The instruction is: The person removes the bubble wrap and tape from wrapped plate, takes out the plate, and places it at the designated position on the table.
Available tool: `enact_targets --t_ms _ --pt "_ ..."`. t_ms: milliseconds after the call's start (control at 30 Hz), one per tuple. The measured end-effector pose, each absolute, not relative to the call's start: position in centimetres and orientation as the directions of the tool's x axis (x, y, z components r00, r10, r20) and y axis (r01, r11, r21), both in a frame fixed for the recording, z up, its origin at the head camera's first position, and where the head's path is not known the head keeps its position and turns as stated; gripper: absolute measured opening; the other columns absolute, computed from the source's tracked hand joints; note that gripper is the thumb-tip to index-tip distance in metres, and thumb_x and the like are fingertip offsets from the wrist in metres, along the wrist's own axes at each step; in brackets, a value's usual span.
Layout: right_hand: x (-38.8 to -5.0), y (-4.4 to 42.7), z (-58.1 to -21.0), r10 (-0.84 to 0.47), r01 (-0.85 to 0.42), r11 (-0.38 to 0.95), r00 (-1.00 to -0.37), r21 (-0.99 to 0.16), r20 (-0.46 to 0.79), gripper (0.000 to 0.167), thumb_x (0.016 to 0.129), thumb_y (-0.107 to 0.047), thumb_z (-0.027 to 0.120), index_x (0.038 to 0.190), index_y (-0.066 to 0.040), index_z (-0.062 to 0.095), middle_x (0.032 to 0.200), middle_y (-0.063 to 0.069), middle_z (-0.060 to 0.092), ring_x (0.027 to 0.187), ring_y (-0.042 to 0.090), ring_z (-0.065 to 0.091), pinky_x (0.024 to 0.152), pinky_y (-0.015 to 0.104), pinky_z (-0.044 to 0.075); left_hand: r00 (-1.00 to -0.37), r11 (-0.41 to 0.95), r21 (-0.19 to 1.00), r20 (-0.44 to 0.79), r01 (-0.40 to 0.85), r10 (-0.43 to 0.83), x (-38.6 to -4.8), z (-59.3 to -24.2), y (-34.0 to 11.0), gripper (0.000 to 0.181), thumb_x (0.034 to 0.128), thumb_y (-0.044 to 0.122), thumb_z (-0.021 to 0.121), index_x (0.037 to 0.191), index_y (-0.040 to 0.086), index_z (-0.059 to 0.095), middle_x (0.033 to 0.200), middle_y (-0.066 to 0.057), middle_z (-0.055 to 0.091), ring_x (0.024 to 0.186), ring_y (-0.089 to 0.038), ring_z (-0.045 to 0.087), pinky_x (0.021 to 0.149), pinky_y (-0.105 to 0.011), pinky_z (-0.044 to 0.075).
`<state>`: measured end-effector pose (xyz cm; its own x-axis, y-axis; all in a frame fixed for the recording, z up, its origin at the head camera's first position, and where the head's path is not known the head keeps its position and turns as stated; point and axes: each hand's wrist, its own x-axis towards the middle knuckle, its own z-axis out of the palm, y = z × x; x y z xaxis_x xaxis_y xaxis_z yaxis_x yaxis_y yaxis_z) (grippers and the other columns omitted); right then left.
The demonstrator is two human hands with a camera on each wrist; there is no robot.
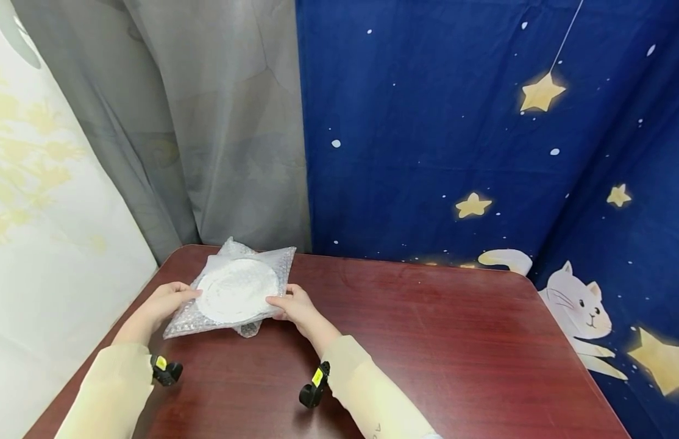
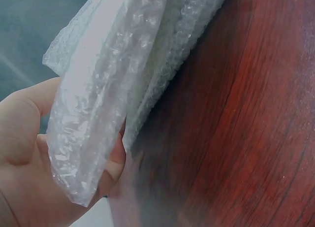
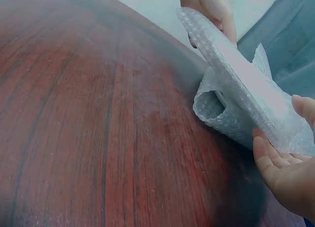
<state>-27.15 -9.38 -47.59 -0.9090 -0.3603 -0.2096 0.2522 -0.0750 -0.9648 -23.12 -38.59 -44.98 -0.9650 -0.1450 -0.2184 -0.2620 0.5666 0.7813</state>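
A white round plate-like disc (image 1: 238,289) lies inside a flat sheet of clear bubble wrap (image 1: 181,320) at the table's far left. My left hand (image 1: 166,300) grips the near-left edge of this bundle, thumb on top and fingers underneath. On the opposite side, my right hand (image 1: 297,305) pinches the bundle's right edge, thumb above and fingers below. The bundle is tilted and raised off the table. Beneath it sits more bubble wrap (image 3: 231,122), with a curled, open end in the right wrist view; what it contains is hidden.
The dark red wooden table (image 1: 427,341) stretches off to the right. Behind it hang a grey curtain (image 1: 246,152) and a blue star-patterned curtain (image 1: 405,122). A pale patterned surface (image 1: 54,244) borders the table's left side.
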Motion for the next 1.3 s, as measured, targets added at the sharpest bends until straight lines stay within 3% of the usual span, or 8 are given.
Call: enact_targets --t_ms 200,533,1067,1300 --pt "-26.9 -8.4 -47.2 -0.378 0.233 -0.112 -0.909 -0.966 -0.175 0.053 0.084 -0.005 0.071 0.129 0.005 0.044 0.095 0.011 0.065 0.069 0.014 0.062 0.069 0.033 0.055 -0.975 0.583 0.781 -0.180 -0.224 -0.132 -23.1 -44.7 -37.8 0.047 0.0936 0.039 0.060 0.103 -0.006 0.054 0.095 -0.012 0.052 0.085 -0.024 0.047 0.067 -0.032 0.039" --pt "-26.8 -7.1 -47.2 -0.365 0.193 -0.137 -0.921 -0.972 -0.132 0.046 0.083 0.001 0.069 0.123 0.005 0.045 0.093 0.014 0.067 0.068 0.014 0.063 0.067 0.035 0.056 -0.990 0.583 0.801 -0.102 -0.139 -0.095 -22.9 -44.7 -36.4 0.036 0.0942 0.032 0.061 0.096 -0.003 0.052 0.071 -0.003 0.043 0.065 -0.018 0.044 0.060 -0.032 0.039" --pt "-26.5 -4.1 -45.9 -0.376 0.173 -0.184 -0.922 -0.968 -0.093 0.047 0.083 0.003 0.067 0.123 0.005 0.042 0.091 0.012 0.065 0.068 0.013 0.062 0.066 0.035 0.055 -0.996 0.592 0.803 -0.023 -0.071 -0.089 -22.4 -43.2 -33.5 0.037 0.0943 0.031 0.061 0.101 -0.004 0.049 0.082 -0.006 0.050 0.079 -0.020 0.045 0.069 -0.031 0.039" --pt "-26.1 -2.7 -45.4 -0.371 0.155 -0.172 -0.925 -0.973 -0.082 0.046 0.083 0.004 0.066 0.122 0.005 0.042 0.092 0.012 0.066 0.068 0.012 0.063 0.063 0.029 0.053 -0.997 0.587 0.808 -0.018 -0.057 -0.071 -22.1 -42.8 -32.2 0.037 0.0943 0.030 0.061 0.103 -0.004 0.049 0.081 -0.007 0.051 0.077 -0.019 0.046 0.068 -0.029 0.040"
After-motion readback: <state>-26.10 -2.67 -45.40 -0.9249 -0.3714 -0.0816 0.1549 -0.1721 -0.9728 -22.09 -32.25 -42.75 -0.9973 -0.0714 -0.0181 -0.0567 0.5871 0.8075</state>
